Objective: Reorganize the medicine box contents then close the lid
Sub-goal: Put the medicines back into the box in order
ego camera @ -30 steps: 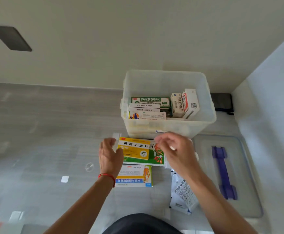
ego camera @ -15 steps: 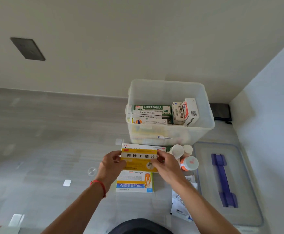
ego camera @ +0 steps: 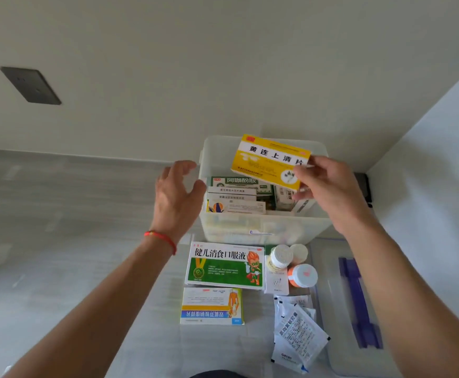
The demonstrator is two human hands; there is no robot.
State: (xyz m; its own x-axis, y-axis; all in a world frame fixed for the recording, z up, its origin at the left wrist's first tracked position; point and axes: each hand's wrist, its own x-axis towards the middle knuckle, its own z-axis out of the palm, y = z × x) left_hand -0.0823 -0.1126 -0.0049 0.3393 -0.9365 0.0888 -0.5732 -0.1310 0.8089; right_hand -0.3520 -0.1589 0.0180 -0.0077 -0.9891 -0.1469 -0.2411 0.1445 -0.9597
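My right hand [ego camera: 329, 186] pinches the right end of a yellow and white medicine carton [ego camera: 269, 160] and holds it in the air over the open translucent medicine box [ego camera: 263, 227]. Several cartons stand upright inside the box. My left hand [ego camera: 175, 197] hovers with relaxed fingers beside the box's left wall, holding nothing. The box's clear lid [ego camera: 340, 309] with a purple handle lies flat on the floor to the right.
On the floor in front of the box lie a green and white carton [ego camera: 224, 266], a smaller yellow and blue carton [ego camera: 212, 306], three small bottles [ego camera: 291, 264] and white sachets [ego camera: 298, 334]. A white wall stands at the right.
The yellow carton has risen from the floor pile to above the box, now only in my right hand. My left hand let go and moved up beside the box.
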